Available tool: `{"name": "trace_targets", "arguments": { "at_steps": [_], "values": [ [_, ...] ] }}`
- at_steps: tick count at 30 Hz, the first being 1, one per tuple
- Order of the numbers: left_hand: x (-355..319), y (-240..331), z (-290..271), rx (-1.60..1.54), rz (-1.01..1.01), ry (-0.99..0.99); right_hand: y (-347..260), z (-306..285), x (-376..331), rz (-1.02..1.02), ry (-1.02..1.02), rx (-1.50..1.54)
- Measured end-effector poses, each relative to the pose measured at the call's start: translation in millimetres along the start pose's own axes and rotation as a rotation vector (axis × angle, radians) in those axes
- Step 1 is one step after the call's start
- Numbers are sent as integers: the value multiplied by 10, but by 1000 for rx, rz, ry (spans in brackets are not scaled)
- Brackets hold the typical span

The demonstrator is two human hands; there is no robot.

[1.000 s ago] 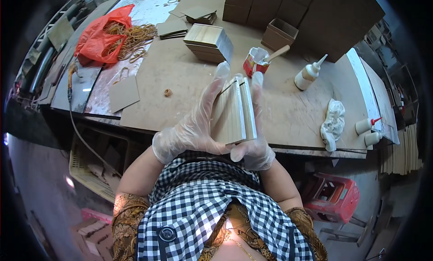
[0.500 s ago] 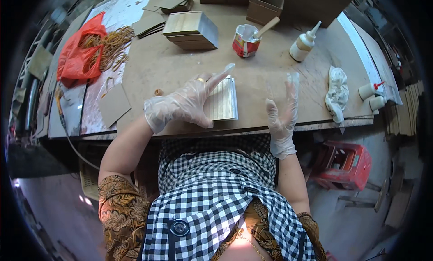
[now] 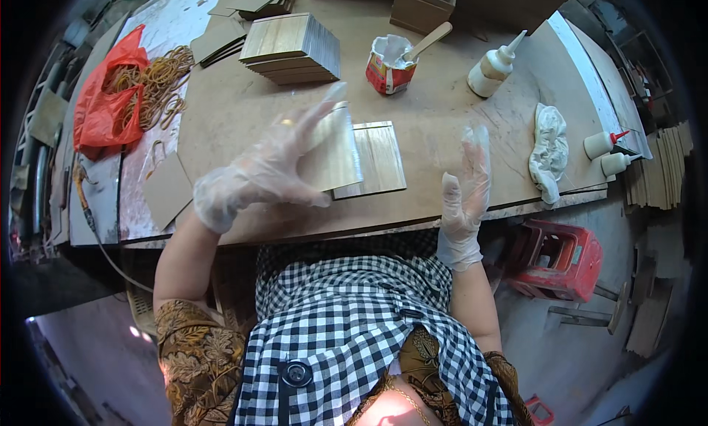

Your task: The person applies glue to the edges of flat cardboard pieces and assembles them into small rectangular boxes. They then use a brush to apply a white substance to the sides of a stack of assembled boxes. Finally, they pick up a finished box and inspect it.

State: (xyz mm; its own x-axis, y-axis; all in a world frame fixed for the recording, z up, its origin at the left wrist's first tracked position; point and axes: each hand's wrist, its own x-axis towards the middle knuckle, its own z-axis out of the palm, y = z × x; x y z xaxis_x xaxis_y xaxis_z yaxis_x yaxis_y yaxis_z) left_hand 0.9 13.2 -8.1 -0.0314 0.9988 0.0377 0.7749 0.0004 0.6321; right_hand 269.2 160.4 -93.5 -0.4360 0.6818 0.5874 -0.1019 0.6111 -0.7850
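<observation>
one head-worn fisheye view looks steeply down from above the person's chest, close over both hands (image 3: 369, 172), facing forward across the counter (image 3: 442, 109); edges bend toward the dark rim, floor showing below the hands.

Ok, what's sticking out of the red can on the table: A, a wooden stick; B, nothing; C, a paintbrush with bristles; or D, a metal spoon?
A: a flat wooden stick leans out of the red can, angled toward the squeeze bottle.

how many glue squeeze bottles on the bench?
3: one white bottle beside the red tin, two smaller red-capped bottles at the right edge. More may be hidden.
</observation>
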Motion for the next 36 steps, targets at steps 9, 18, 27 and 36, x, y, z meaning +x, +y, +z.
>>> {"name": "trace_targets", "arguments": {
  "at_steps": [9,18,27,36],
  "values": [
    [-190,-120,-106,204,-143,-124,-82,59,51,35,4,21],
    [-238,-209,-86,176,-195,-154,-38,13,-7,102,-64,-4],
    [-716,-411,-265,152,-74,136,-70,116,-9,159,3,27],
    [-1421,-557,275,234,158,224,-34,39,-22,182,-324,-594]
  ]
}}
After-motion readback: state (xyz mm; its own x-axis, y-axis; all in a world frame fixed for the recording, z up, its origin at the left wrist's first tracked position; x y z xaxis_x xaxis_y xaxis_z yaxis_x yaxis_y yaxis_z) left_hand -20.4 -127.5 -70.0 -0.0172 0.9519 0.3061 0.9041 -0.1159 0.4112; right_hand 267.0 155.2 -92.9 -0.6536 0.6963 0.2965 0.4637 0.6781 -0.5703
